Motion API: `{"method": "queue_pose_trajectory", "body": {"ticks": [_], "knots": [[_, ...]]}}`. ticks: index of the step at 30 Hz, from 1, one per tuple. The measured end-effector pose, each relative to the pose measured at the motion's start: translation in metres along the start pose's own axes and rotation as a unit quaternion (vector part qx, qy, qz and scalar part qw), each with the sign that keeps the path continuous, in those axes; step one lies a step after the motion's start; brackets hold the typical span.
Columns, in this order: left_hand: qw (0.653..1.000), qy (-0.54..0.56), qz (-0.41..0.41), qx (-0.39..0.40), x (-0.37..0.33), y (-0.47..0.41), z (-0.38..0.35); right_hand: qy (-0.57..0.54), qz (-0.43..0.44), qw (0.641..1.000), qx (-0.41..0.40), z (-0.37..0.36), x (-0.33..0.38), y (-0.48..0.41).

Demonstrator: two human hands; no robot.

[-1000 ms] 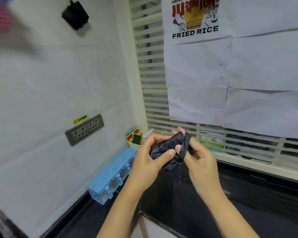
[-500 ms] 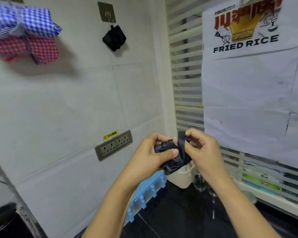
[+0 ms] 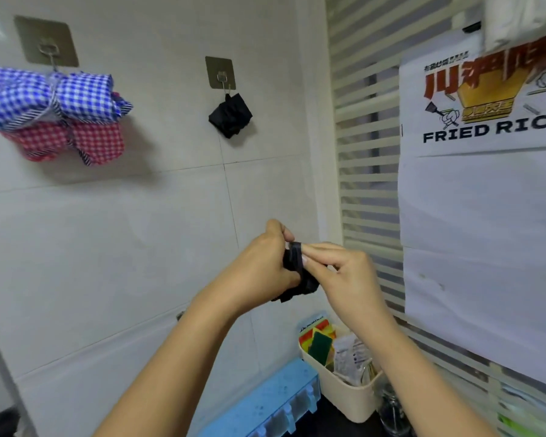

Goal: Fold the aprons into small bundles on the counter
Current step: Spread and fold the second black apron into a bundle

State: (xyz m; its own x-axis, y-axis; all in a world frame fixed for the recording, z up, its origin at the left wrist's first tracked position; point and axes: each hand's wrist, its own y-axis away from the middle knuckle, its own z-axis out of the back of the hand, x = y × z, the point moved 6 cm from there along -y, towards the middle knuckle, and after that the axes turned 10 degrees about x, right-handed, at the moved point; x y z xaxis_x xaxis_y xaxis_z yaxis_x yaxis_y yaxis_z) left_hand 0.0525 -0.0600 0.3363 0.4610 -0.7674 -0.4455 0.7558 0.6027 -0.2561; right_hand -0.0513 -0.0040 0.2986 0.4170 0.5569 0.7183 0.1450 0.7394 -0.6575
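Head view: compared with half a second ago, the camera is tilting further up the wall. The socket strip is no longer showing, and the blue checked bundle (image 3: 48,96) and red checked bundle (image 3: 76,141) are now hanging in full under their hook (image 3: 46,42). The hands are sitting higher against the tiles, and the black apron bundle (image 3: 298,275) is looking smaller, more of it being hidden between the palms.

The left hand (image 3: 262,266) is turning its back to the camera, wrist bent, its fingers curling round the black apron bundle and gripping it from the left, the thumb lying along the top. The right hand (image 3: 349,275) is reaching in from the right, its thumb and forefinger stretching out nearly level and pinching the strap (image 3: 295,249) where it is crossing the top of the bundle; its other fingers are curling loosely. Both forearms are rising from the bottom edge.

The bundle is being held in the air, well above the back left corner of the table (image 3: 344,428), where a beige tub (image 3: 344,398) and a blue box (image 3: 265,408) are standing side by side. A second black bundle (image 3: 230,116) is hanging on the wall.
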Motion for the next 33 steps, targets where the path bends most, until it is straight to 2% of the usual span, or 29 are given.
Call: {"method": "queue_pose_trajectory", "body": {"ticks": [3,5,8,10,12,14,17,23,27,30,33], "knots": [[1.0,0.004,0.008,-0.016,0.007,-0.02,0.023,-0.025,0.011,0.999,0.024,-0.005,-0.003,-0.03],[0.999,0.014,0.007,-0.033,0.011,-0.034,0.042,-0.097,0.012,0.995,0.036,-0.008,-0.003,-0.054],[0.989,0.122,-0.002,-0.084,0.023,-0.053,0.073,-0.203,0.017,0.978,0.044,-0.012,0.001,-0.096],[0.968,0.202,-0.024,-0.143,0.032,-0.065,0.091,-0.233,0.016,0.972,0.025,-0.012,0.003,-0.127],[0.957,0.212,-0.054,-0.192,0.04,-0.083,0.108,-0.25,0.011,0.968,-0.01,-0.012,0.006,-0.163],[0.956,0.204,-0.072,-0.197,0.045,-0.102,0.124,-0.261,0.004,0.965,-0.037,-0.015,0.009,-0.197],[0.952,0.23,-0.081,-0.184,0.056,-0.132,0.149,-0.255,0.005,0.965,-0.067,-0.021,0.01,-0.245],[0.906,0.267,-0.094,-0.315,0.079,-0.176,0.203,-0.173,0.021,0.979,-0.104,-0.026,0.021,-0.339],[0.88,0.329,-0.101,-0.327,0.086,-0.203,0.224,-0.123,0.017,0.983,-0.138,-0.02,0.024,-0.383],[0.879,0.337,-0.08,-0.329,0.089,-0.219,0.234,-0.103,0.002,0.978,-0.179,-0.017,0.021,-0.401],[0.894,0.28,-0.062,-0.344,0.092,-0.225,0.241,-0.095,-0.02,0.978,-0.184,-0.015,0.016,-0.414]]}}
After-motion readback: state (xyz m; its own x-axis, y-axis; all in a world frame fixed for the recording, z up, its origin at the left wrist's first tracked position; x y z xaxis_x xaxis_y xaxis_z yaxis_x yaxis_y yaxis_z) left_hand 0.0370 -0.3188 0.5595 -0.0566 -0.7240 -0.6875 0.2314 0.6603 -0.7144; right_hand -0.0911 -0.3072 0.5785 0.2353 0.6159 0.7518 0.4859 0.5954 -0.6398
